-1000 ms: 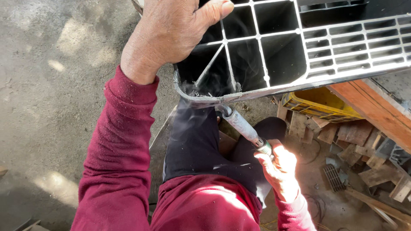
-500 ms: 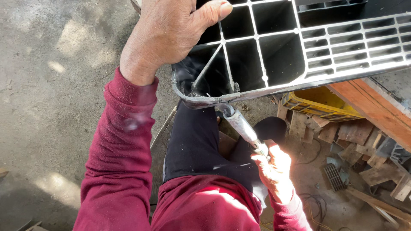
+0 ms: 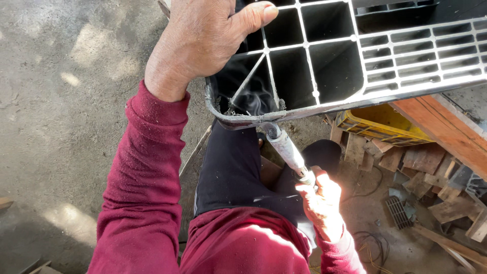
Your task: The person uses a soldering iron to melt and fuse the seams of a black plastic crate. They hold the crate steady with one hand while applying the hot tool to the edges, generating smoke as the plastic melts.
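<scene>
Two hands, left (image 3: 203, 43) gripping black crate (image 3: 324, 66), right (image 3: 320, 203) angling metal tool (image 3: 286, 149)

Single head-worn view, looking steeply down, close over hands (image 3: 203, 45) and lap; concrete floor (image 3: 61, 101) below.

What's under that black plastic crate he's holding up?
Under the black crate: the metal tool in the right hand, its tip at the rim, and a yellow bin half covered. The left hand grips the corner.
</scene>
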